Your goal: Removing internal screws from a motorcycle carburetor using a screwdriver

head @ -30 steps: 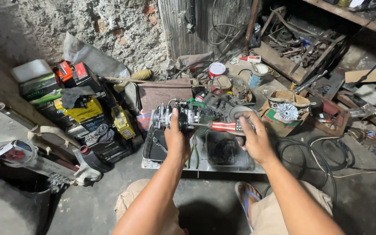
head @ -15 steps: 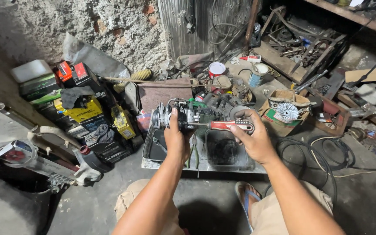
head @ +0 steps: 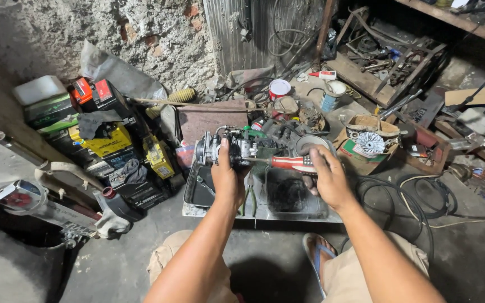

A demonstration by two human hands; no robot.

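Observation:
My left hand (head: 227,180) grips a small grey metal carburettor-like engine part (head: 219,147), held up over a metal tray (head: 265,213). My right hand (head: 325,178) holds a screwdriver with a red handle (head: 292,163). Its shaft runs left, level, and its tip meets the right side of the metal part. Pliers with green handles (head: 248,193) lie in the tray just below my hands.
Yellow and black batteries (head: 108,143) are stacked at the left by a rough wall. A cardboard box with a finned metal part (head: 369,143) sits at the right. Black cables (head: 416,193) coil on the floor. Wooden shelves with tools (head: 388,62) stand behind. My sandalled foot (head: 318,252) rests below the tray.
Both hands have stayed in nearly the same place. The screwdriver remains against the metal part, with only a slight shift of the right hand on its handle.

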